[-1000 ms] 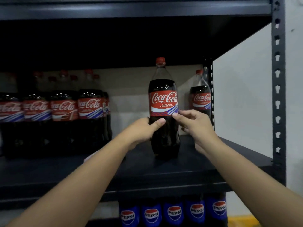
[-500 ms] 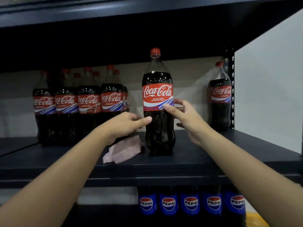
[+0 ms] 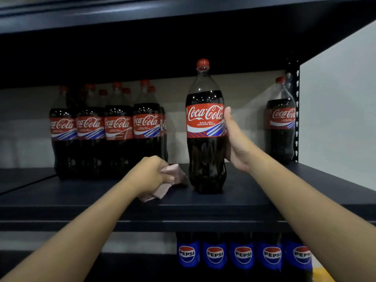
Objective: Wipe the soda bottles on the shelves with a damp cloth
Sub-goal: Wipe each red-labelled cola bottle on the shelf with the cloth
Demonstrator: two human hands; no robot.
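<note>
My left hand was down on the dark metal shelf board, fingers curled round the crumpled pink cloth, which lay on the board just left of the foot of the tall plastic Coca-Cola bottle with the red cap and red label. That bottle stood upright near the front of the shelf, its long axis vertical, well apart from the cluster of matching cola bottles to the left and from the lone cola bottle at the far right by the perforated upright post. My right hand lay against the bottle's right flank at label height, thumb straight up along the label's edge; whether my fingers wrapped behind the bottle I could not tell, since it hid them. So the bottle rose up and to the right of my cloth hand, and my right hand was the nearer one, already touching it. I judged that the wipe had not yet begun: the cloth needed lifting from the board and drawing along the upright body while the right hand steadied it. A row of blue-labelled Pepsi bottles stood on the shelf below.
</note>
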